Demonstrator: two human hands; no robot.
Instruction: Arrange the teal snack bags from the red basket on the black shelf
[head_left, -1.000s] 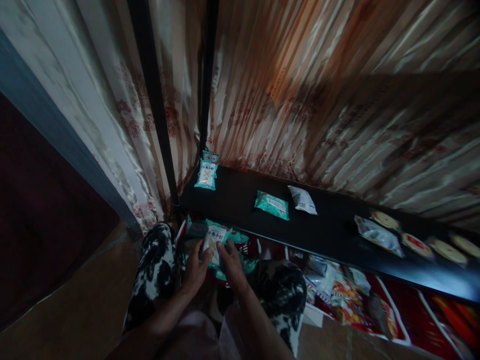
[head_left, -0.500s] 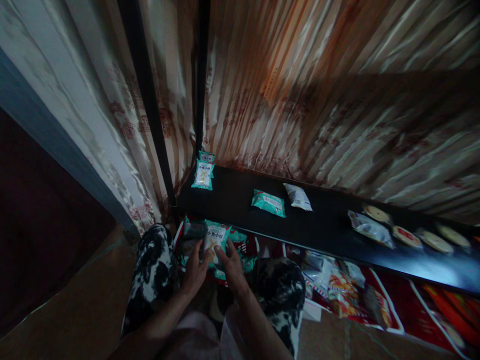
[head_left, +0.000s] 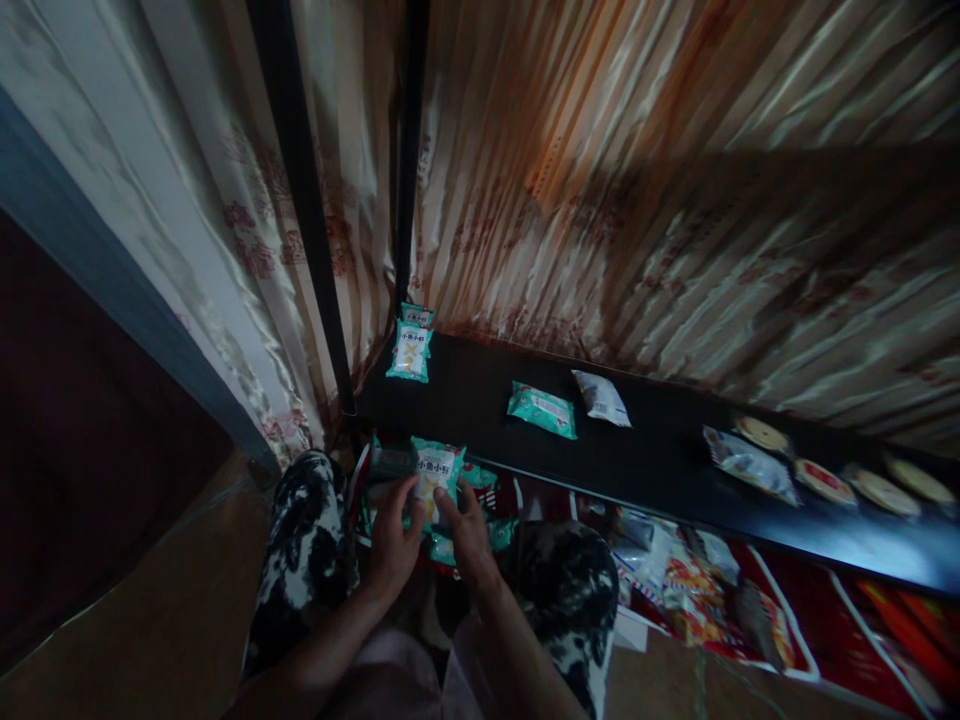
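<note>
Fingers [head_left: 448, 508] of both hands grasp a green-and-white snack packet [head_left: 436, 468], which is held just in front of the near edge of the black shelf [head_left: 469, 385], close to the shelf's left end. The left hand [head_left: 394, 540] has the packet by its left side; the right hand [head_left: 472, 540] has it by the right, thumb laid over the printed front. The packet's front faces up, its lettering readable from above; whether its top touches the shelf edge cannot be told.

More green packets [head_left: 491, 535] lie in a red container [head_left: 508, 495] below the shelf's near edge, around and under the hands, partly hidden by them. On the shelf, at its far left corner, two matching packets stand one behind the other: a front packet [head_left: 410, 352] and a rear packet [head_left: 417, 316], the latter mostly covered. Nearer the shelf's middle, a green packet [head_left: 541, 410] lies flat, with a white packet [head_left: 602, 398] just to its right. Toward the shelf's right end, a silvery packet [head_left: 750, 465] lies near several pale round items [head_left: 883, 493].

Below the shelf's near edge, right of its middle, are orange-and-white bags [head_left: 694, 595]. Behind the shelf hangs a pleated curtain [head_left: 510, 240]; dark posts [head_left: 300, 190] rise at the shelf's left end. The person's patterned trousers [head_left: 304, 540] show before the shelf.
</note>
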